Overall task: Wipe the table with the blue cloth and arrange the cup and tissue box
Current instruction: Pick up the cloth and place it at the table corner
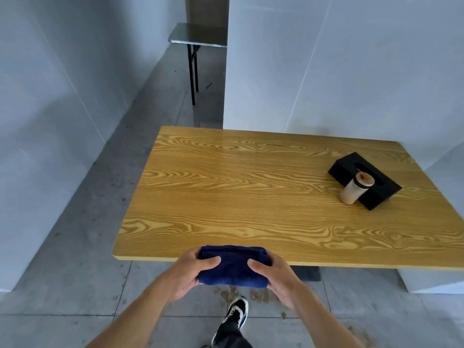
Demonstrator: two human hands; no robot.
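Note:
A folded dark blue cloth (233,268) is held at the near edge of the wooden table (251,192), partly over the floor. My left hand (190,275) grips its left end and my right hand (276,280) grips its right end, thumbs on top. At the table's right side lies a black tissue box (376,194) set at an angle. A beige cup (352,189) with a brown lid stands touching the box's near-left side, leaning toward it.
White walls close in behind and to the right of the table. A small grey folding table (198,36) stands further back on the concrete floor. My shoe (236,312) is on the floor below the cloth.

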